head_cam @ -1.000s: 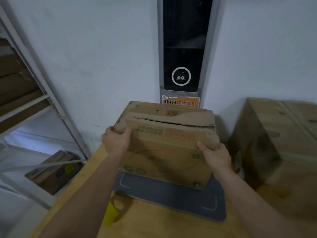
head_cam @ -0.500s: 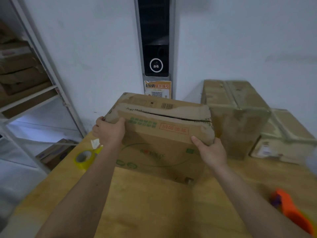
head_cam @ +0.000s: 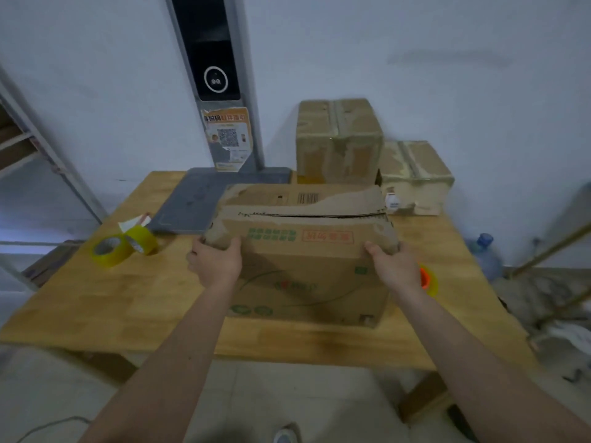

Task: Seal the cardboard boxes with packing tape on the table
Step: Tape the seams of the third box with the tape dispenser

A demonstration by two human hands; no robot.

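A worn cardboard box (head_cam: 307, 266) with green and red print stands on the wooden table (head_cam: 128, 302), its top flaps closed with a dark slit between them. My left hand (head_cam: 217, 263) grips its upper left corner and my right hand (head_cam: 393, 266) grips its upper right corner. Two yellow tape rolls (head_cam: 123, 246) lie on the table to the left. An orange tape dispenser (head_cam: 428, 279) peeks out behind my right hand.
Two taped boxes, one tall (head_cam: 339, 139) and one low (head_cam: 415, 177), stand at the back right by the wall. A grey scale platform (head_cam: 192, 203) lies at the back left, below a dark wall panel (head_cam: 214, 59). Metal shelving (head_cam: 32, 148) is left; a water bottle (head_cam: 486, 254) stands right.
I have drawn the box off the grey scale platform toward me and set it near the table's front. The view has pulled back, showing the tape rolls and both taped boxes.
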